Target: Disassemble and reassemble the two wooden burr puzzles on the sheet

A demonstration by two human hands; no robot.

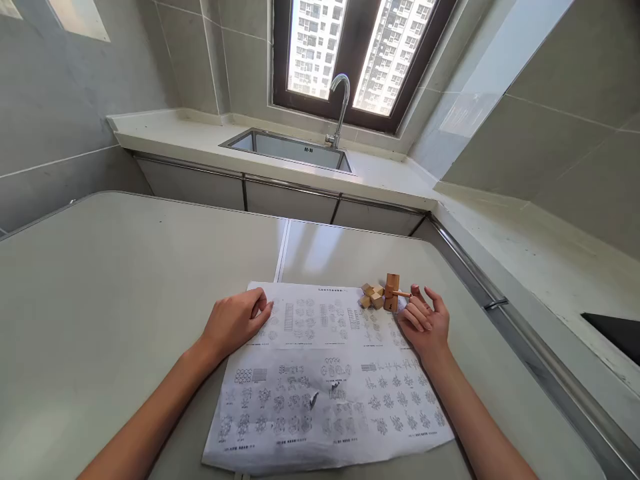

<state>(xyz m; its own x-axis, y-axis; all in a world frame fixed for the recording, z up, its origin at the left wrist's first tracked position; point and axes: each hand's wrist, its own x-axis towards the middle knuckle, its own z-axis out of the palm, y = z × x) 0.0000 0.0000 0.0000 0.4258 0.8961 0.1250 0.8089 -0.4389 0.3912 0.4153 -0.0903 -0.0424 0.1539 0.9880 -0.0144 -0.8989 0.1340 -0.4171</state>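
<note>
A printed instruction sheet (325, 380) with many small diagrams lies on the pale table (115, 280). My left hand (235, 321) rests on the sheet's far left corner, fingers curled loosely with nothing in them. My right hand (425, 323) lies on the sheet's far right part, fingers stretched out and open, fingertips close to a small wooden puzzle (383, 295). The puzzle has an upright wooden block with a thin peg through it and a knobbly wooden cluster beside it. Neither hand holds it.
Beyond the table runs a white counter with a steel sink (290, 148) and a curved tap (340, 110) under a dark-framed window. A counter with a metal rail (480, 293) runs along the right, with a dark hob corner (615, 333).
</note>
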